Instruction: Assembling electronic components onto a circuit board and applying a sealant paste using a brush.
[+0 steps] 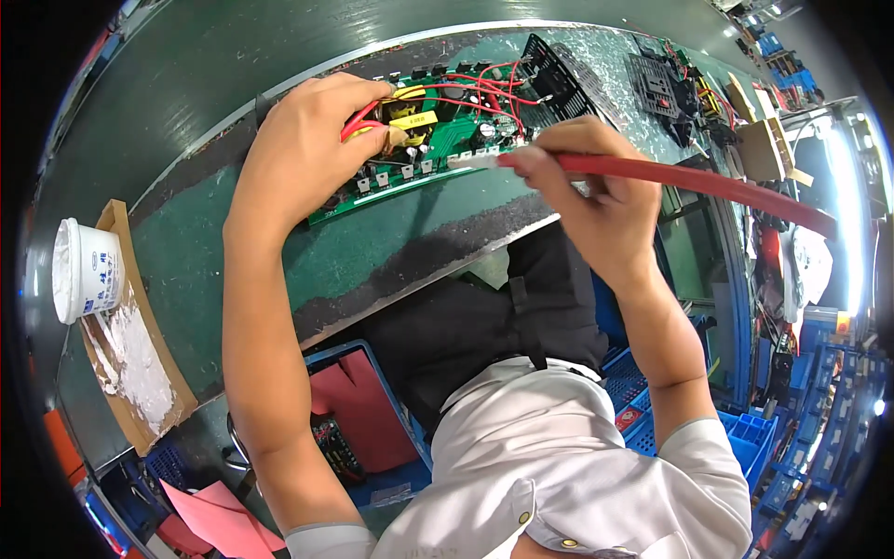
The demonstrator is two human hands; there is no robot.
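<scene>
1. A white tub [86, 270] sits at the far left of the frame beside a paste-smeared cardboard sheet [140, 363].
2. The left hand [303, 149], upper centre-left, rests on the green circuit board [419, 140], fingers closed on its red wires [358, 121].
3. The board lies on the green tabletop [372, 242].
4. The right hand [587, 186], right of centre, grips a red brush [708, 182], whose white tip touches the board's near edge.

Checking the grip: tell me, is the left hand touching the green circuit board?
Touching: the head view shows the left hand lying on the green circuit board, fingers among its red wires.
</scene>
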